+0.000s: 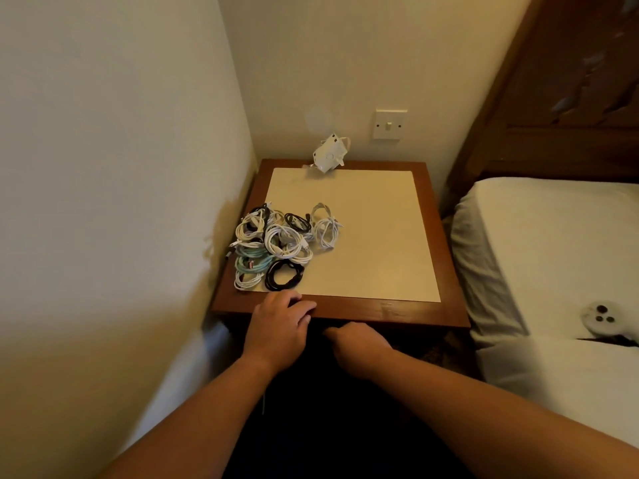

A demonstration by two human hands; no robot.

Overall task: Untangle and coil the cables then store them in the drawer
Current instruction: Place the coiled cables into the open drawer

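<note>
The white-sheeted bed (pixel 553 236) fills the right side, with its dark carved wooden headboard (pixel 570 81) at the far right. Cream walls (pixel 103 133) close the left and far sides. The square brown wooden bedside table (pixel 446 271), with its cream inset top, is therefore boxed into the corner and open only from the near side.

The heap of coiled cables (pixel 276 243), white, black and pale teal, lies on the table's near left part. Each is wound into a loop, though the loops overlap and touch. Gathered there, they are close to the near edge for lifting down once the drawer is out.

The left hand (pixel 280 319) rests on the table's near rim, just beside a black coil. Its fingers are loosely bent and hold nothing, a placing that would steady the table. The right hand (pixel 356 344) sits lower, under the front edge, knuckles up and fingers curled away from view. It is probably on a drawer pull, but I cannot tell whether it grips anything.

A white plug adapter (pixel 328 155) leans at the table's far edge against the wall, below a white wall switch (pixel 390 124).

The drawer itself is lost in the shadow beneath the top. The cables' plug ends are too small to sort. A small white object with three dark spots (pixel 600 318), on the bed at the right, is too blurred to name.
</note>
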